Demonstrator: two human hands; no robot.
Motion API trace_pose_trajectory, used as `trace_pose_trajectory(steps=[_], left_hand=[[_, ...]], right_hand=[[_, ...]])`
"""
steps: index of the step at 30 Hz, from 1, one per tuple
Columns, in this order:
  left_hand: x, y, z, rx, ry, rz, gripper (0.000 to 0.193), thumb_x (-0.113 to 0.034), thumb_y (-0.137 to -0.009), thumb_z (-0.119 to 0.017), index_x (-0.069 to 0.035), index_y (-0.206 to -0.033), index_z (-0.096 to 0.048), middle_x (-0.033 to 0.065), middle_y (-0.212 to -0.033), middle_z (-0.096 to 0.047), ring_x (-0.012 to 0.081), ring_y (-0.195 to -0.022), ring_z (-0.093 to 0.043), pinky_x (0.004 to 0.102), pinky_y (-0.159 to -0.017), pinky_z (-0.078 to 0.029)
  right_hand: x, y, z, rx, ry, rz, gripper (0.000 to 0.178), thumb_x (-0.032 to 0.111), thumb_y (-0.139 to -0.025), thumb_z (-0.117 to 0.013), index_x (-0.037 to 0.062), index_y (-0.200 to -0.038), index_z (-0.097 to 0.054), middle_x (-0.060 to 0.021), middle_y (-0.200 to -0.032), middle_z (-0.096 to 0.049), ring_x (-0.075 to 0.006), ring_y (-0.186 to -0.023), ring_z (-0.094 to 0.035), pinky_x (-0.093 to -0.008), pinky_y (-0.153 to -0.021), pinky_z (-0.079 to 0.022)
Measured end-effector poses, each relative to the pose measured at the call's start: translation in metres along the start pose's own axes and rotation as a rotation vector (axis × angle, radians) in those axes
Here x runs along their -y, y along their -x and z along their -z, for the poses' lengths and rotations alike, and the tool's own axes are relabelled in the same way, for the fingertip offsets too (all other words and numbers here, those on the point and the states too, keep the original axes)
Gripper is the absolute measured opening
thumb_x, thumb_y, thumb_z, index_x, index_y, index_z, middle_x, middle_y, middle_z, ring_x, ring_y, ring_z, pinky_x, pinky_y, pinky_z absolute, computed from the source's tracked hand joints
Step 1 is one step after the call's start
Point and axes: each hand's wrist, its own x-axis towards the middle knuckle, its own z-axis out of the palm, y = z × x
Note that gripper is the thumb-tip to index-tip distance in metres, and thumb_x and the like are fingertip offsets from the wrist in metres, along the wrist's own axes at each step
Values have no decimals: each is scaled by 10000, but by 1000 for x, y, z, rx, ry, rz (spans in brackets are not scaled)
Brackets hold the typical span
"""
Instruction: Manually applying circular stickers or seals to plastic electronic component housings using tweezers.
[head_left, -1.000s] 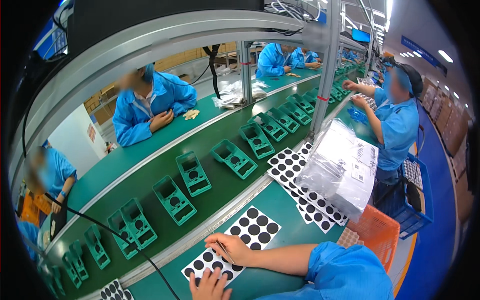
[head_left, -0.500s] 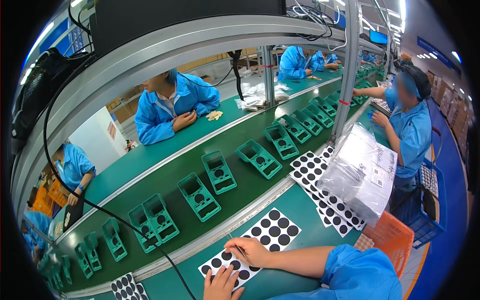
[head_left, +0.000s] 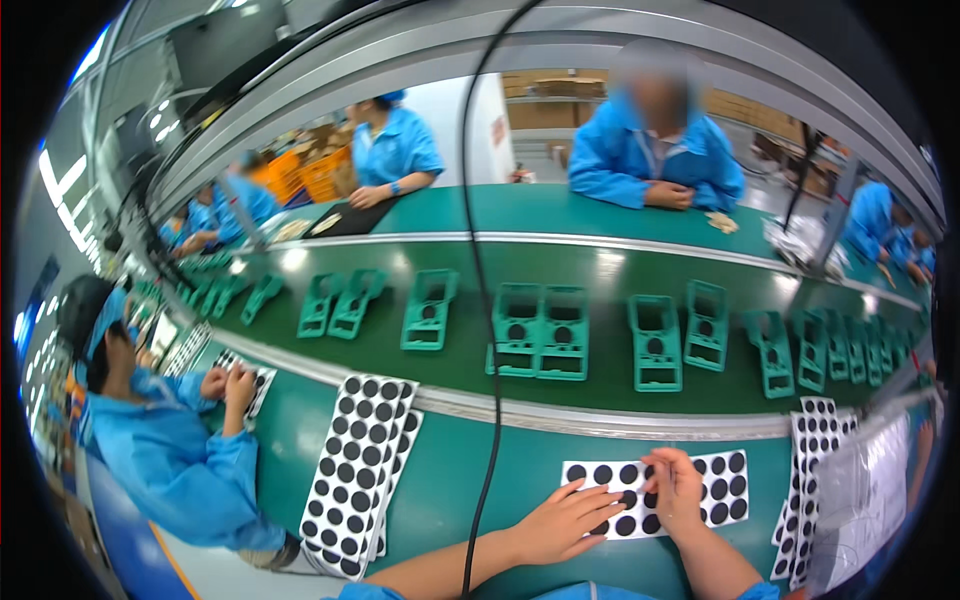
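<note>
Lamps (head_left: 60,198) shone white at left, glare spotted the belt (head_left: 600,300) — its edge rail (head_left: 640,422) bowed — and a co-worker's head (head_left: 655,88) was blurred.

Head view swings hard left. Dotted sheet (head_left: 735,480) now reads level, was running diagonally. Left hand (head_left: 568,522): only fingers and knuckles at the bottom edge before, now the whole hand plus forearm in frame, laid over the sheet's left part. Right hand (head_left: 677,492): forearm now comes up from lower right, was lying nearly flat across; tweezers clear in its grip earlier, hard to make out now. Left-hand co-worker (head_left: 165,450) in frame; left stack of dotted sheets (head_left: 355,460) fully visible, was clipped. Black cable (head_left: 476,200) now runs down mid-frame. Blue crate gone from view.
</note>
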Motion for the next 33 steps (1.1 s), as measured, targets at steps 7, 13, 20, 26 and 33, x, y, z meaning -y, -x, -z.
trace_pose_trajectory(steps=[7,13,20,26,33], left_hand=[[38,7,26,-461,351,380,383,-104,-856,-531,-24,-1224,-466,96,-1073,-609,234,-999,-565,335,-874,-430],[84,15,39,-920,957,645,615,-71,-897,-480,-54,-1405,-134,150,-1192,-515,160,-961,-555,265,-821,-455],[84,24,60,-724,457,774,558,-72,-859,-532,-63,-1367,-303,146,-1060,-533,209,-913,-543,309,-797,-455],[96,43,68,-451,-515,870,403,-161,-819,-567,-58,-1205,-515,110,-881,-484,285,-855,-465,404,-742,-381],[91,41,63,-304,-734,985,448,-348,-862,-507,-100,-1234,-508,84,-884,-487,233,-842,-462,374,-709,-342]], right_hand=[[2,-3,-4,19,-45,-8,127,61,-926,-423,11,-990,-521,-81,-851,-609,-57,-536,-527,-167,-499,-422],[-1,-4,-3,38,-23,20,129,35,-919,-418,6,-984,-525,-91,-852,-606,-67,-539,-531,-170,-498,-428],[1,-4,-5,61,-20,34,118,25,-918,-420,1,-967,-524,-88,-848,-596,-76,-550,-530,-177,-508,-431],[4,-4,-4,86,-9,33,113,42,-919,-430,0,-963,-525,-85,-842,-595,-79,-559,-533,-180,-511,-430],[2,-5,-5,106,28,57,110,55,-919,-441,-1,-959,-526,-91,-840,-606,-83,-566,-545,-184,-519,-438]])
